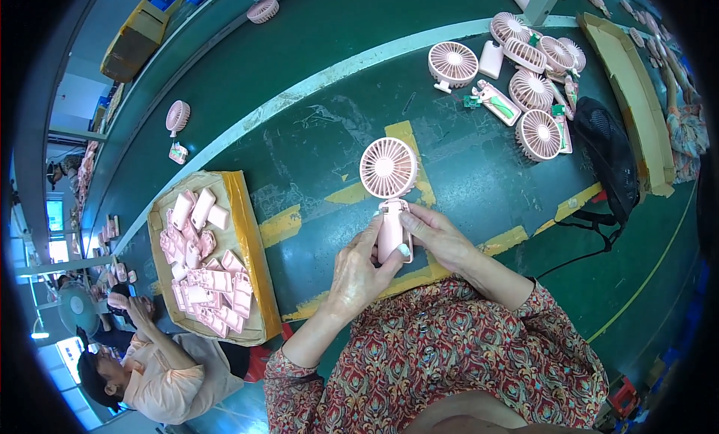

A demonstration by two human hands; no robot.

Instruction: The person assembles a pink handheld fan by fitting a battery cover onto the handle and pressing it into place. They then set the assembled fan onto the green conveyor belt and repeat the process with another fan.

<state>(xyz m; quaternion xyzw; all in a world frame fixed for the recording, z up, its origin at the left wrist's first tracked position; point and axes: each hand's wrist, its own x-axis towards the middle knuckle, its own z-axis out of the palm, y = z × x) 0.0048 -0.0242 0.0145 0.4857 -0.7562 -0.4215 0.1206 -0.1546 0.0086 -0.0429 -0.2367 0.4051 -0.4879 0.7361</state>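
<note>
Both of my hands hold a pink handheld fan (389,167) upright over the green worktable, its round grille pointing away from me. My left hand (358,273) grips the lower left of the fan's handle, with the thumb across its bottom end. On the other side, my right hand (437,235) pinches the top of the handle just below the fan head. A whitish covering shows on my left thumb tip. Part of the handle is hidden behind my fingers.
Left of me, a cardboard tray (258,265) holds many pink handle shells (213,288). A pile of pink fans (530,89) with green circuit parts lies at the far right, beside a black bag (608,157) and a long cardboard box (625,97). A co-worker (168,378) sits at the left.
</note>
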